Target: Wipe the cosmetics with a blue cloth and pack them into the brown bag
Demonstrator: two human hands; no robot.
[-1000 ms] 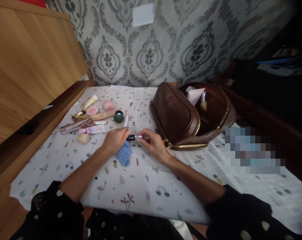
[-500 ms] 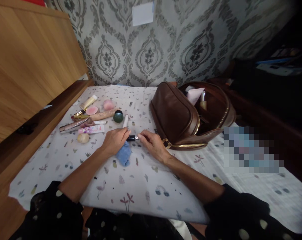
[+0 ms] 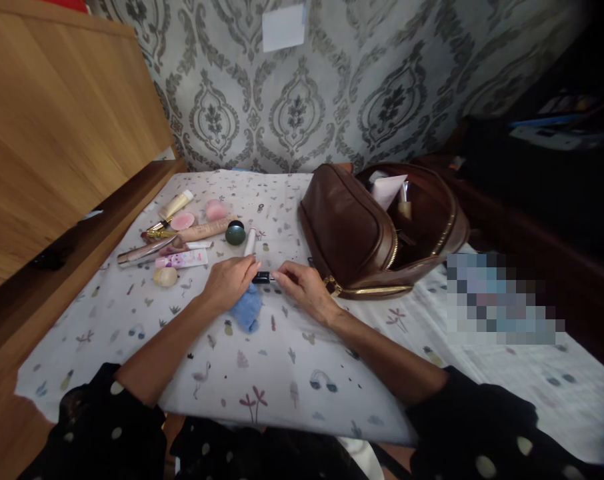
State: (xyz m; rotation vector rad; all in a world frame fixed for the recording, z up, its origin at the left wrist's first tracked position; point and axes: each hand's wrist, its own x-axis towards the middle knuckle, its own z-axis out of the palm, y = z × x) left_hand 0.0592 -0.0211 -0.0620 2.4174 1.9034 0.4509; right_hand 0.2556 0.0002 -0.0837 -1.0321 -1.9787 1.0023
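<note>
at the left, a loose cluster of small items lies on its side or flat: a long rose-gold metallic tube [image 3: 142,254], a rounded cream-coloured piece [image 3: 165,277], a white and pink printed tube [image 3: 185,259], a pale yellow tube with a white cap [image 3: 177,203], a flat pink disc [image 3: 183,221], a long beige tube [image 3: 209,229] and a rounded pink piece [image 3: 215,210]; they seem put there to be within reach yet out of the hands' way; just right of them sits a round dark green object with a black part [image 3: 235,235], and beside it a slim white tube [image 3: 251,242], its near end hidden by the hand.

the left hand [image 3: 228,281] is curled nearly closed, gripping a slim black cylinder with a silver end [image 3: 263,277], probably to steady it; a crumpled blue cloth [image 3: 247,310] shows under that hand, though i cannot tell whether it is gripped too; the right hand [image 3: 302,288] pinches the silver end, thumb and fingertips drawn together, so the piece lies level between both hands, above the table; to the right a brown leather bag [image 3: 345,227] gapes, a pale pink tube [image 3: 388,192] upright inside.

the surface is a white printed tablecloth [image 3: 277,380]; wooden panelling [image 3: 77,100] stands left, grey damask wallpaper [image 3: 297,113] behind; the far right is dark.
</note>
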